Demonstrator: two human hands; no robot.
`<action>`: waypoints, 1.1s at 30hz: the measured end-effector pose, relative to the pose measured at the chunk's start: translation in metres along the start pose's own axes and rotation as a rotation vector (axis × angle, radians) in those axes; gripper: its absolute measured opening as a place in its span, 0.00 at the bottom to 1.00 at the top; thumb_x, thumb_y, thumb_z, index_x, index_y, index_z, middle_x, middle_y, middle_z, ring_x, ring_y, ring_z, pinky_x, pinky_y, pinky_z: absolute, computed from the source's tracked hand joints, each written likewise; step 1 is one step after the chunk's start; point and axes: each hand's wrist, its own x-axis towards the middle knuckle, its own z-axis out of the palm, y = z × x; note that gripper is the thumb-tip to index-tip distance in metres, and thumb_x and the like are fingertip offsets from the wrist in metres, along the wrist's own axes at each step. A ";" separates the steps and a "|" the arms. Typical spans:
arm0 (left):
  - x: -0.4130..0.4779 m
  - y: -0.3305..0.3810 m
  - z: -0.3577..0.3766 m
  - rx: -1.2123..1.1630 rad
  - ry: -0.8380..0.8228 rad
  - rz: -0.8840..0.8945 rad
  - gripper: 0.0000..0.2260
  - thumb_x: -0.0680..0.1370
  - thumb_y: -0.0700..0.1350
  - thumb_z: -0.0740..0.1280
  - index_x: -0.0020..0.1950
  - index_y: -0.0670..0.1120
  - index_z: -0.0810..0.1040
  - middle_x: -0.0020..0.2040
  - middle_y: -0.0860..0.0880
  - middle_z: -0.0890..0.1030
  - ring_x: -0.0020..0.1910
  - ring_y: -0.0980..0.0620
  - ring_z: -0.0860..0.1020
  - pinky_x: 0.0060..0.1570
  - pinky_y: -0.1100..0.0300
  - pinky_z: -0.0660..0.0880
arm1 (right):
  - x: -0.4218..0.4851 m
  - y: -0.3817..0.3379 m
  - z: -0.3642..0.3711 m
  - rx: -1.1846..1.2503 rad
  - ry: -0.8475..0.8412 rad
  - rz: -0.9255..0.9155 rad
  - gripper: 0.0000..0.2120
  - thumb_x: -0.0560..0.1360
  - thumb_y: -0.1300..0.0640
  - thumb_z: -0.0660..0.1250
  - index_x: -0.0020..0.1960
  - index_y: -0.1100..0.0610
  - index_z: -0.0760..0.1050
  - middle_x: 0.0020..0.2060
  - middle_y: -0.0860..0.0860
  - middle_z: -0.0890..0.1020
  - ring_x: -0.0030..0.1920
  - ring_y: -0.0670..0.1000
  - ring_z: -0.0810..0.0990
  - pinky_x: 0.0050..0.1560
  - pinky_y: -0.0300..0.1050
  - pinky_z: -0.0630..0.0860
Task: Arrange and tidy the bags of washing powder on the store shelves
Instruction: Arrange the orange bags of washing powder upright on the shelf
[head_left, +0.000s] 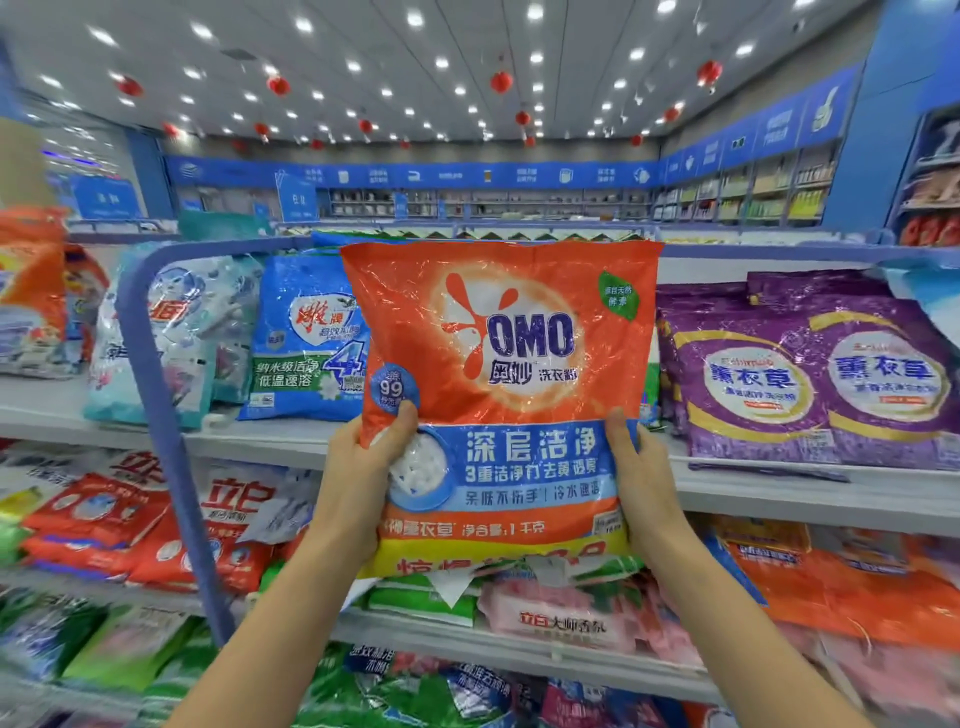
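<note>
I hold an orange OMO washing powder bag (511, 364) upright in front of the top shelf (769, 486). My left hand (363, 478) grips its lower left edge with the thumb on the front. At the lower right edge my right hand (641, 483) grips the bag the same way. The bag hides the middle of the top shelf behind it. To its left stands a blue bag (306, 338), and to its right lean purple bags (810, 374).
A pale blue and white bag (171, 332) leans behind a blue shelf post (161, 415) at left. Red bags (130, 525) fill the second shelf on the left, orange bags (852, 577) on the right. Green and pink bags (545, 608) lie lower down.
</note>
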 end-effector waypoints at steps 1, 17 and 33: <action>-0.001 0.000 -0.004 0.005 0.023 -0.005 0.20 0.61 0.60 0.70 0.42 0.46 0.81 0.41 0.41 0.85 0.41 0.41 0.83 0.44 0.47 0.80 | 0.000 0.002 0.003 0.009 -0.006 -0.007 0.19 0.71 0.41 0.59 0.38 0.57 0.71 0.31 0.52 0.82 0.31 0.51 0.81 0.33 0.44 0.78; -0.041 0.044 -0.245 0.115 0.440 -0.106 0.22 0.69 0.66 0.55 0.34 0.55 0.84 0.35 0.53 0.85 0.36 0.55 0.84 0.36 0.61 0.80 | -0.042 0.043 0.251 0.164 -0.350 0.029 0.15 0.69 0.41 0.61 0.40 0.53 0.76 0.33 0.50 0.85 0.33 0.51 0.83 0.31 0.45 0.80; -0.045 0.140 -0.612 0.185 0.728 -0.077 0.24 0.59 0.71 0.62 0.40 0.57 0.86 0.44 0.48 0.86 0.42 0.49 0.85 0.36 0.58 0.80 | -0.122 0.079 0.657 0.226 -0.565 0.125 0.18 0.71 0.42 0.61 0.38 0.58 0.72 0.28 0.52 0.83 0.27 0.50 0.81 0.26 0.41 0.77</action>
